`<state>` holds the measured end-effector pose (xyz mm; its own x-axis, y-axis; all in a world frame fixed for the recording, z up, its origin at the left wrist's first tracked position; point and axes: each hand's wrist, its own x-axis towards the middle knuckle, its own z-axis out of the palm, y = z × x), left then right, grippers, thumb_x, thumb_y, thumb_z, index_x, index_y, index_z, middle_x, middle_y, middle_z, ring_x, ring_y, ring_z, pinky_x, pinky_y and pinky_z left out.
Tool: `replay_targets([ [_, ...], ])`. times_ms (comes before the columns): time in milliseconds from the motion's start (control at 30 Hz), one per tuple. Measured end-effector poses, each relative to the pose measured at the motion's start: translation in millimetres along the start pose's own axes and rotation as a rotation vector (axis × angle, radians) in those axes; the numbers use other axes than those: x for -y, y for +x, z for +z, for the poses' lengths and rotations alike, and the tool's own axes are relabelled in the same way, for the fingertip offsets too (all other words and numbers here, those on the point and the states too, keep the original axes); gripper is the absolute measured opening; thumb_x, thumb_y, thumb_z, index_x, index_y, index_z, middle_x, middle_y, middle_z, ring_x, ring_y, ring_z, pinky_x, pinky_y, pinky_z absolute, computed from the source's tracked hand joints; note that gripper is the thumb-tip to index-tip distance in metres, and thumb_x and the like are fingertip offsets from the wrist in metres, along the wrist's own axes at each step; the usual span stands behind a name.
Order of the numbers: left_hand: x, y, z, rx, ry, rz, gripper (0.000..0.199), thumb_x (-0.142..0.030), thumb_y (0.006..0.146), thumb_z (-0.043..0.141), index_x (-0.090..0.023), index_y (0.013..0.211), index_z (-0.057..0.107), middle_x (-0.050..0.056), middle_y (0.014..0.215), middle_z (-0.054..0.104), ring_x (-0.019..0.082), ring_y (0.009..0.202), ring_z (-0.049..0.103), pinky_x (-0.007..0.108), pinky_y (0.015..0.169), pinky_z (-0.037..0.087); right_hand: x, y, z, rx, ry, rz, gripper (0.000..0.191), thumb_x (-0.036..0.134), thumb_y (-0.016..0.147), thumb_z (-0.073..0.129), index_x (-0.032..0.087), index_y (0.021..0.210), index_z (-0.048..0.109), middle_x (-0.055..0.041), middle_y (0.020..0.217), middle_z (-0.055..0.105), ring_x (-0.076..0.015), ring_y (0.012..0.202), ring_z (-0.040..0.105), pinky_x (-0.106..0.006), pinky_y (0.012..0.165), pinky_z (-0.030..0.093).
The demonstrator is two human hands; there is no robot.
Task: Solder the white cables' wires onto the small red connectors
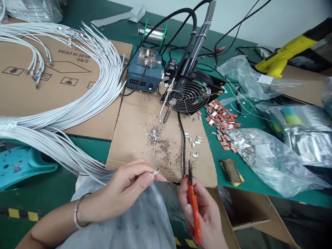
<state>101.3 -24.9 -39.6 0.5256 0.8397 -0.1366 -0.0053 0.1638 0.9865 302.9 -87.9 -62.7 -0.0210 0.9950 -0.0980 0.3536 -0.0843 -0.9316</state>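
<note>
A bundle of white cables [77,112] curves over the left, beside a cardboard sheet [129,121]; at its near edge the left hand [129,186] pinches, thumb to finger, the right hand [207,214] grips orange-handled pliers [193,200]; left of these, in that pinch, a white cable end [156,172]

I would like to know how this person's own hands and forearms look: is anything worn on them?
The left hand wears no glove; its forearm shows no sleeve, only a thin, round bracelet, partly dark, partly pale, at the wrist. The right hand is gloveless too; its forearm is out of view.
</note>
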Motion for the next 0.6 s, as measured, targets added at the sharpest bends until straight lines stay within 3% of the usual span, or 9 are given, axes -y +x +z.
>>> replay_targets([
  [167, 1, -1, 2.9, -0.099, -0.166, -0.07, 0.032, -0.035, 0.086, 0.052, -0.017, 0.11, 0.062, -0.004, 0.061, 0.043, 0.004, 0.046, 0.036, 0.017, 0.047, 0.033, -2, 1, -16, 0.255, -0.223, 0.013, 0.015, 0.031, 0.09, 0.044, 0.018, 0.089, 0.05, -0.0014, 0.068, 0.05, -0.0123, 0.06, 0.049, -0.019, 0.056, 0.045],
  [400, -3, -1, 1.2, -0.127, 0.016, -0.007, 0.027, -0.029, 0.084, 0.055, -0.018, 0.105, 0.068, 0.0, 0.065, 0.051, 0.006, 0.054, 0.044, 0.017, 0.051, 0.037, 6, 1, -17, 0.338, -0.385, -0.05, 0.008, 0.023, 0.085, 0.047, 0.021, 0.09, 0.052, 0.0013, 0.068, 0.053, -0.0129, 0.061, 0.048, -0.02, 0.058, 0.042],
  [500, -3, -1, 1.0, -0.096, 0.032, -0.031, 0.028, -0.03, 0.084, 0.055, -0.017, 0.104, 0.068, 0.002, 0.068, 0.054, 0.008, 0.06, 0.047, 0.018, 0.055, 0.038, 6, 0, -18, 0.327, -0.417, -0.052, 0.016, 0.024, 0.085, 0.047, 0.024, 0.101, 0.05, 0.0023, 0.072, 0.056, -0.0134, 0.065, 0.049, -0.02, 0.062, 0.043],
  [600, -1, -1, 1.0, -0.04, 0.048, -0.02, 0.029, -0.033, 0.085, 0.053, -0.017, 0.103, 0.069, 0.002, 0.065, 0.05, 0.009, 0.06, 0.046, 0.019, 0.055, 0.035, 6, 0, -19, 0.338, -0.413, -0.044, 0.015, 0.023, 0.085, 0.047, 0.023, 0.099, 0.05, 0.0019, 0.075, 0.058, -0.0134, 0.066, 0.049, -0.021, 0.062, 0.043],
])
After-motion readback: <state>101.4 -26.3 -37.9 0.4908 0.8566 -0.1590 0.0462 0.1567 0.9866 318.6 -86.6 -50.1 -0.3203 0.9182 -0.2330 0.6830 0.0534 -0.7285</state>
